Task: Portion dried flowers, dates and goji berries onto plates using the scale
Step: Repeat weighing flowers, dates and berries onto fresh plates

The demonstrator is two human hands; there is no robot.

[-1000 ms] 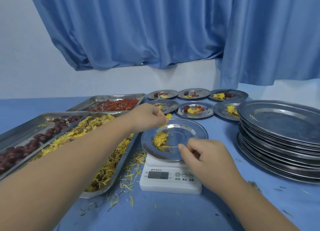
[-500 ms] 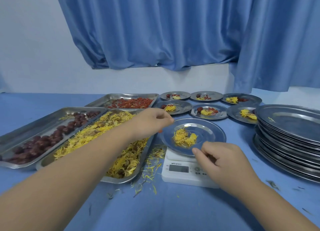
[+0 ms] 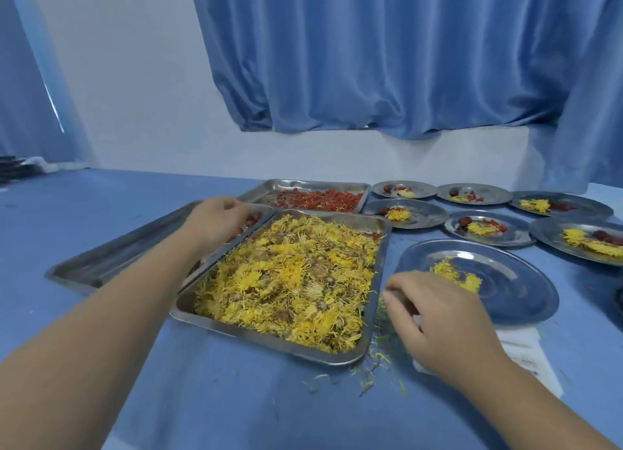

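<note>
Your left hand reaches across to the far end of the long steel tray on your left. Its fingers curl down over the dates there. The fingertips are hidden behind the knuckles, so I cannot tell whether they have hold of a date.

Your right hand sits low on the right, at the near left edge of a round steel plate. Its fingers are bent, with thumb and forefinger close together. Whether they pinch the rim or anything else is not clear.

That plate stands on a white scale, mostly covered by your wrist, and carries a small heap of yellow petals.

Between your arms lies a second tray, heaped with yellow dried flowers. Just behind it a third tray holds red goji berries.

To the right of the berries, six filled plates stand in two rows, each showing yellow petals and something dark red.

Loose petals are scattered on the blue tablecloth between the flower tray and the scale.
</note>
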